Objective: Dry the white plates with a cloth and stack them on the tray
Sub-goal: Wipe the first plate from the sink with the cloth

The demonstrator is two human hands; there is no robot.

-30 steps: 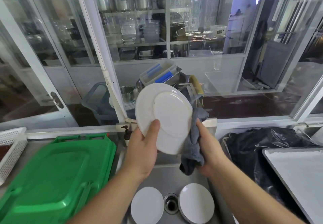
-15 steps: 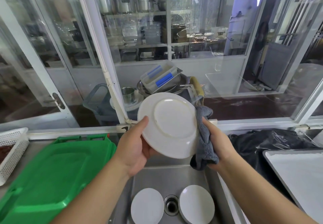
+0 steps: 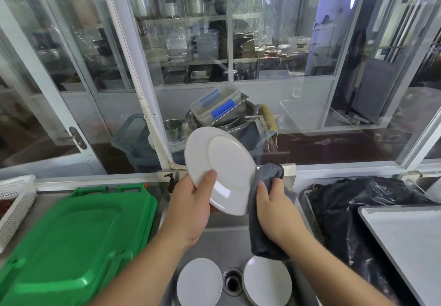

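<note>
**Plate turned in my hands, wiping goes on**

While my left hand (image 3: pixel 191 206) grips the white plate (image 3: pixel 220 168) by its lower rim, thumb laid across the underside that faces me, I hold it tilted above the sink (image 3: pixel 229 239), the landmark for everything else. My right hand (image 3: pixel 274 208) is curled round the dark grey cloth (image 3: pixel 261 210) and presses it against the plate's right edge; the cloth hangs down towards the sink.

Compared with half a second ago, the plate has rotated and tipped more upright, my left thumb has slid from the rim onto the back, and the cloth hand has dropped lower along the edge. I judge that I am working round the rim, so this plate is still being dried, not ready to stack.

Two more white plates (image 3: pixel 199 282) lie in the bottom of the sink, one on either side of the drain (image 3: pixel 232 282), still waiting. Right of the sink, past a black bag (image 3: pixel 353 212), sits the pale tray (image 3: pixel 410 241); no plates show on the part I can see. Left of the sink, a green lid (image 3: pixel 71 241) rests on the bench.
</note>
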